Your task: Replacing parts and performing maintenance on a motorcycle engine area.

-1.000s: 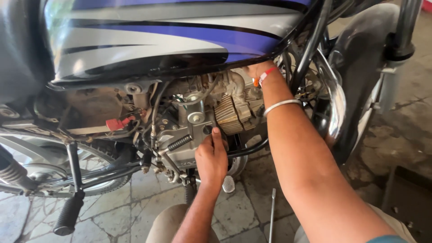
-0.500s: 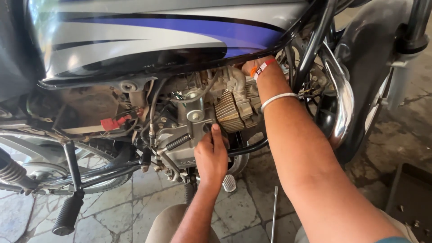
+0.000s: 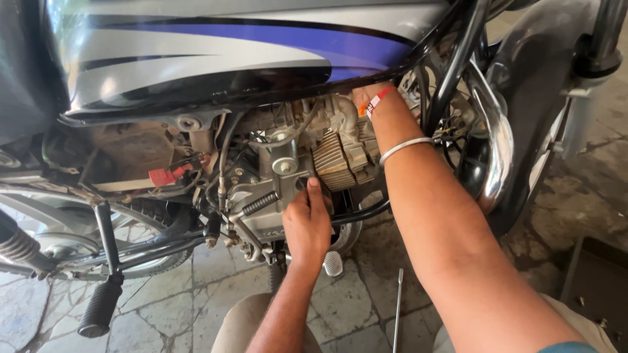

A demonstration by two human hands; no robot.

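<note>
A motorcycle with a silver and blue fuel tank [image 3: 216, 59] fills the view. My left hand [image 3: 307, 225] presses against the grey engine casing [image 3: 261, 209], thumb pointing up beside the finned cylinder [image 3: 337, 160], fingers curled; what they hold is hidden. My right arm reaches up and left past the black frame tube [image 3: 451, 72]. Only my right hand's base [image 3: 362, 98] shows, with an orange wristband and a silver bangle on the wrist; its fingers are hidden behind the cylinder head under the tank.
A chrome exhaust pipe [image 3: 497, 144] curves right of my right arm. A black footpeg [image 3: 99, 307] hangs at lower left, a spring shock [image 3: 19, 245] at far left. A thin metal rod [image 3: 398, 307] lies on the stone-tiled floor. A red connector [image 3: 163, 176] sits left of the engine.
My left hand stays on the engine casing with only slight shifts. My right arm stays reached in behind the cylinder head. The view has tilted a little.
</note>
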